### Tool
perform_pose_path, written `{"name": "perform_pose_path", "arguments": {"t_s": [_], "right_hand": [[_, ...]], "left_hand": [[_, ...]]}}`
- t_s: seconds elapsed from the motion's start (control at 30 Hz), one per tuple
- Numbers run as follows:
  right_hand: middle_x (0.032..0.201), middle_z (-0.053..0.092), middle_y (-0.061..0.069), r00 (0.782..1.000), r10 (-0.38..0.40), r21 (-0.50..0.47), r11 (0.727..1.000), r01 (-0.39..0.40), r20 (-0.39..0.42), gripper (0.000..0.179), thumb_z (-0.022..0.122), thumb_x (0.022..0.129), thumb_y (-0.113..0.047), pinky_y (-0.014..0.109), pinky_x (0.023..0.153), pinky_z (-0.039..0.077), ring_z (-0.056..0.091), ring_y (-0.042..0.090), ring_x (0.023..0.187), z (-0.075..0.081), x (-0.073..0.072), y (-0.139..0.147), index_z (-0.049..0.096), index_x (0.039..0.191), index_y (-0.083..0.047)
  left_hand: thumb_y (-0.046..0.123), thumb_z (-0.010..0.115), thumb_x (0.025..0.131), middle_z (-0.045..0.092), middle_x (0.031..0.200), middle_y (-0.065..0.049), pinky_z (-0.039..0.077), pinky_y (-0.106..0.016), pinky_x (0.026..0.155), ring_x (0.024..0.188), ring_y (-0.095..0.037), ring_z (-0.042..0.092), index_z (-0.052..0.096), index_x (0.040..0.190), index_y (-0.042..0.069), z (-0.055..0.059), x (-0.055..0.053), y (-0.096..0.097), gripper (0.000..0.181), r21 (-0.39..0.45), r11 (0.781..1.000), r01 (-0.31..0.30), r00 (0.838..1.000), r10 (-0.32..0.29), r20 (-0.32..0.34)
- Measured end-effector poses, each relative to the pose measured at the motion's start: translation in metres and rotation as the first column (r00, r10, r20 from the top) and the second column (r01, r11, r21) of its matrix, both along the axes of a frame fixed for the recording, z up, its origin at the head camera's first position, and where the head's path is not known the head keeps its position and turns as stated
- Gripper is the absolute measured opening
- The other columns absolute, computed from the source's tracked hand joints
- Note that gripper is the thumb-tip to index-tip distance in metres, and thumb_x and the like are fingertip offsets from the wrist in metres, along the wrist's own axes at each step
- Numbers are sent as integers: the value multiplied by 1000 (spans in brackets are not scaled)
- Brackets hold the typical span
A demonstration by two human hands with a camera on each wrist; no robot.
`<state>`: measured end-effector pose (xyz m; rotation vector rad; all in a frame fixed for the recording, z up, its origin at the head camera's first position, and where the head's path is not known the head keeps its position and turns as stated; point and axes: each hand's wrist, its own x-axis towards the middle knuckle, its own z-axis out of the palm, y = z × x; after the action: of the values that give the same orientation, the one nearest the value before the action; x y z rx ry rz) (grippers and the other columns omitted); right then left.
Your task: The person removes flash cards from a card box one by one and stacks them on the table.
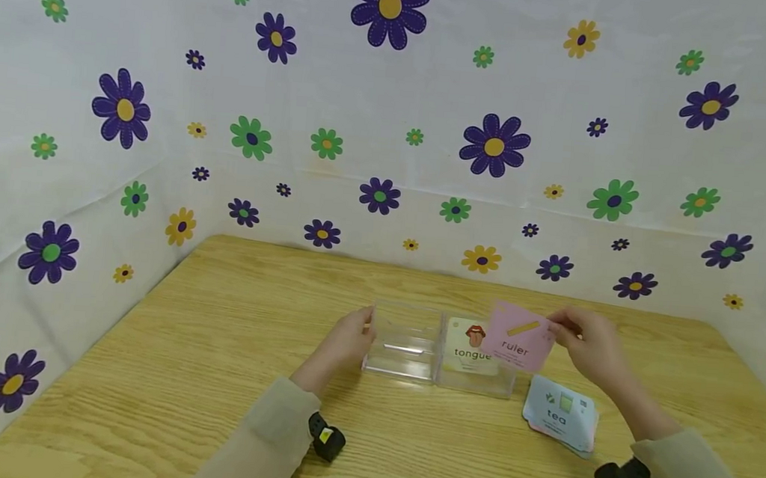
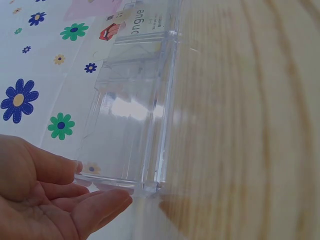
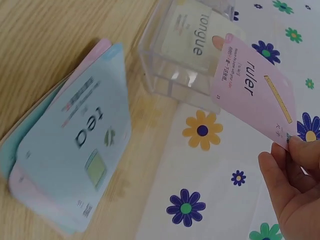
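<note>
Between the thumb and fingers of my right hand (image 1: 589, 349), a pink flashcard (image 1: 518, 347) marked "ruler" is pinched by its corner. It hangs above the right compartment of a clear plastic box (image 1: 403, 361). A pale yellow "tongue" card (image 1: 464, 359) stands in that compartment, partly covered by the pink card in the head view. At the box's left end, my left hand (image 1: 348, 339) grips the edge, thumb (image 2: 62, 170) on one side and fingers beneath. No card shows in the left compartment.
A loose stack of flashcards (image 1: 561, 414), a blue "tea" card on top, lies on the wooden table (image 1: 248, 318) to the right of the box, below my right hand. Behind the table hangs a white flower-patterned cloth (image 1: 435, 85).
</note>
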<state>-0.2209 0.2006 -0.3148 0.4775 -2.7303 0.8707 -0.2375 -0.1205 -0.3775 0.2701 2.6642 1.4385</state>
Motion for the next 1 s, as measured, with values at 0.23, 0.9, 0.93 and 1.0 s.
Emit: {"name": "perform_pose_path", "arguments": {"t_s": [0.23,0.9,0.93,1.0], "right_hand": [[83,60,15,1000,-15,31,999,14,18,13,50,87,3,25,54,46,55,22,71,-5,8,18,58,94,9],[77,59,9,989,-55,99,994,41,138,12,51,85,4,25,54,49,55,20,68,-27,21,50,59,92,10],[77,59,9,987,-57,103,994,41,149,12,51,86,4,26,54,49,55,20,67,-28,21,51,59,92,10],[77,58,8,983,-60,110,993,41,173,12,51,86,3,27,54,48,55,20,67,-31,22,52,59,92,10]], "left_hand": [[3,39,93,34,134,-23,37,-45,93,115,-37,41,25,135,-7,0,0,-1,45,-26,1000,-7,1000,7,-5],[4,38,93,33,135,-22,36,-45,94,116,-37,40,23,136,-6,-2,-2,-2,46,-23,1000,3,1000,-3,3],[3,38,93,34,134,-22,37,-45,93,116,-37,40,23,136,-6,-2,-2,-2,46,-25,1000,5,1000,-5,1],[3,39,93,34,134,-22,37,-45,93,116,-36,41,24,136,-6,-2,-2,-1,46,-28,1000,3,1000,-3,1]]}}
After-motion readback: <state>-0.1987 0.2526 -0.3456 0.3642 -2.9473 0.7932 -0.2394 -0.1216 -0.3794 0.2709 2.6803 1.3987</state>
